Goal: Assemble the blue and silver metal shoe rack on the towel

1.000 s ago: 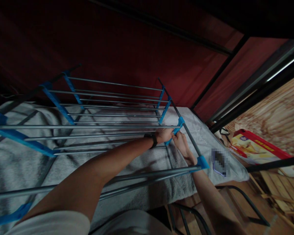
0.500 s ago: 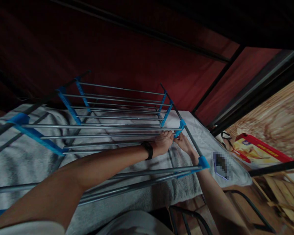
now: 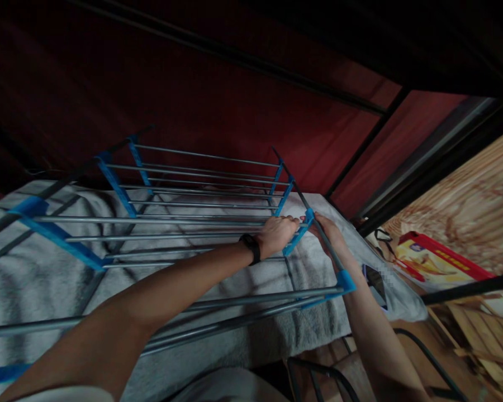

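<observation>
A rack of grey metal tubes (image 3: 184, 223) joined by blue plastic connectors lies across a grey blanket (image 3: 251, 335). My left hand (image 3: 279, 234), with a black band on its wrist, is closed round a tube at its right end, against a blue connector (image 3: 297, 237). On the outer side of the same connector is my right hand (image 3: 331, 233), its fingers curled in at the joint beside the dark side pole (image 3: 326, 243). Its fingertips are partly hidden behind the connector and pole.
A phone (image 3: 375, 286), partly blurred, lies on the blanket's right side. Beyond it are a red and yellow box (image 3: 440, 258) and a wood-grain panel (image 3: 478, 201). Black metal tubing (image 3: 322, 371) stands below the front edge. A dark red wall (image 3: 218, 95) rises behind.
My right hand has shifted from under the connector, up and outward to the outside of the pole. My left hand has moved slightly up along the tube end.
</observation>
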A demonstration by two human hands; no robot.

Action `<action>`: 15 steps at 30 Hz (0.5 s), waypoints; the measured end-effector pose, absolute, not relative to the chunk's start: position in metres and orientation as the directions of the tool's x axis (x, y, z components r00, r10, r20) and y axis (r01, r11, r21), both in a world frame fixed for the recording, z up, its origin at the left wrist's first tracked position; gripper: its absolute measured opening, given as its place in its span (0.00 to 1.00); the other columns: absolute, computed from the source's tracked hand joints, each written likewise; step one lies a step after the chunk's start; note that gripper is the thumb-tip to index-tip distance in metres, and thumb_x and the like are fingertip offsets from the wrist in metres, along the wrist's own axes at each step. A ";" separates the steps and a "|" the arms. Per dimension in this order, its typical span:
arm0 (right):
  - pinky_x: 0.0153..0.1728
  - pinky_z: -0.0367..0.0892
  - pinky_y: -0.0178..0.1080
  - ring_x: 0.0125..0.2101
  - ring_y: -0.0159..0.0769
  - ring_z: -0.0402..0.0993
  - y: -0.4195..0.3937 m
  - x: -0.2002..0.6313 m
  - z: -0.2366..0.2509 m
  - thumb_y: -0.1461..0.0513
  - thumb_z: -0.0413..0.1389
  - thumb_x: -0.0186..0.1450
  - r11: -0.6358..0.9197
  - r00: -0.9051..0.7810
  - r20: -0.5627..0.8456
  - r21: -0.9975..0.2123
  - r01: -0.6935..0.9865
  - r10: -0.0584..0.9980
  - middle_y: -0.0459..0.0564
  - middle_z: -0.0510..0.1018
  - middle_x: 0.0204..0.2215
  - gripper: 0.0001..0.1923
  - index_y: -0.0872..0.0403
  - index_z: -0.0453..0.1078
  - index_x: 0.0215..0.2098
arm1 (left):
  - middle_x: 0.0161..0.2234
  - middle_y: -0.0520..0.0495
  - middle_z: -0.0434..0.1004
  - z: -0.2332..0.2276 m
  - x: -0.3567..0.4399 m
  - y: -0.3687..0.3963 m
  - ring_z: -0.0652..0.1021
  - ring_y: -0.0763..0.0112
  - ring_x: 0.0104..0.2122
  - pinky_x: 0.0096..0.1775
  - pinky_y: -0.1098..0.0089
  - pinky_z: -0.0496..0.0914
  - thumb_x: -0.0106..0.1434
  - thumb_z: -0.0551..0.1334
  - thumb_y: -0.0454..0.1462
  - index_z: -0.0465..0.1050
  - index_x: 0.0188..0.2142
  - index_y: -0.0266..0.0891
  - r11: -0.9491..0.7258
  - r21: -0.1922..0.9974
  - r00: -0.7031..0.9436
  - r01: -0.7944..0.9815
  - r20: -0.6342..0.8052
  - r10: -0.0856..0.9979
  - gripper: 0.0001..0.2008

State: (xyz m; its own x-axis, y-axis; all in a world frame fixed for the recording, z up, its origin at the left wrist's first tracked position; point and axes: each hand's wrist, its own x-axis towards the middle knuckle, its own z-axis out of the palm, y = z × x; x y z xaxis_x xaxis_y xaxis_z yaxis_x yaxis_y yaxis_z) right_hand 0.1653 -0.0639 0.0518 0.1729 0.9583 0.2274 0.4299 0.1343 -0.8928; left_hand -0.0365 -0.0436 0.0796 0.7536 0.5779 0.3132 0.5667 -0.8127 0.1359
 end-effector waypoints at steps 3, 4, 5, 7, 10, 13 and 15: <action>0.40 0.76 0.46 0.38 0.45 0.79 -0.063 0.162 0.052 0.43 0.54 0.64 0.134 0.198 0.214 -0.925 0.354 0.957 0.52 0.80 0.29 0.24 0.52 0.76 0.39 | 0.45 0.42 0.79 0.077 -0.037 -0.039 0.80 0.61 0.42 0.43 0.64 0.72 0.73 0.48 0.34 0.72 0.51 0.37 -0.815 0.165 0.748 0.555 0.330 0.576 0.16; 0.40 0.77 0.46 0.38 0.45 0.79 -0.063 0.162 0.053 0.42 0.54 0.63 0.133 0.201 0.215 -0.925 0.355 0.956 0.51 0.80 0.29 0.24 0.52 0.76 0.39 | 0.45 0.42 0.80 0.077 -0.037 -0.038 0.80 0.60 0.42 0.43 0.64 0.72 0.73 0.49 0.34 0.72 0.52 0.38 -0.816 0.169 0.746 0.553 0.337 0.575 0.16; 0.40 0.77 0.45 0.37 0.45 0.79 -0.063 0.162 0.053 0.42 0.54 0.63 0.129 0.202 0.213 -0.923 0.361 0.956 0.51 0.80 0.29 0.24 0.52 0.76 0.39 | 0.45 0.42 0.80 0.077 -0.037 -0.037 0.80 0.60 0.43 0.43 0.64 0.72 0.72 0.51 0.34 0.72 0.53 0.38 -0.817 0.174 0.745 0.549 0.340 0.574 0.16; 0.39 0.77 0.44 0.37 0.44 0.79 -0.063 0.162 0.054 0.42 0.52 0.64 0.112 0.204 0.202 -0.918 0.380 0.958 0.50 0.80 0.29 0.24 0.52 0.75 0.38 | 0.45 0.41 0.80 0.078 -0.038 -0.037 0.80 0.60 0.43 0.43 0.64 0.72 0.71 0.52 0.35 0.73 0.54 0.38 -0.816 0.193 0.746 0.544 0.334 0.576 0.16; 0.39 0.77 0.43 0.36 0.44 0.79 -0.061 0.161 0.055 0.42 0.52 0.63 0.090 0.229 0.177 -0.934 0.346 0.957 0.50 0.80 0.29 0.24 0.52 0.74 0.36 | 0.46 0.39 0.80 0.082 -0.039 -0.037 0.80 0.60 0.43 0.43 0.65 0.72 0.72 0.51 0.35 0.74 0.53 0.38 -0.808 0.227 0.743 0.543 0.318 0.589 0.16; 0.40 0.77 0.43 0.37 0.44 0.79 -0.060 0.160 0.054 0.43 0.54 0.61 0.083 0.258 0.158 -0.957 0.279 0.953 0.51 0.80 0.30 0.22 0.52 0.73 0.34 | 0.46 0.40 0.80 0.085 -0.040 -0.038 0.80 0.60 0.43 0.43 0.65 0.72 0.73 0.50 0.36 0.75 0.53 0.38 -0.807 0.226 0.748 0.545 0.303 0.590 0.17; 0.41 0.77 0.43 0.38 0.43 0.79 -0.060 0.161 0.053 0.43 0.53 0.61 0.078 0.244 0.154 -0.952 0.295 0.957 0.51 0.81 0.32 0.22 0.52 0.73 0.34 | 0.45 0.40 0.80 0.087 -0.040 -0.038 0.80 0.60 0.43 0.43 0.65 0.71 0.73 0.49 0.37 0.75 0.52 0.38 -0.803 0.219 0.743 0.555 0.304 0.596 0.18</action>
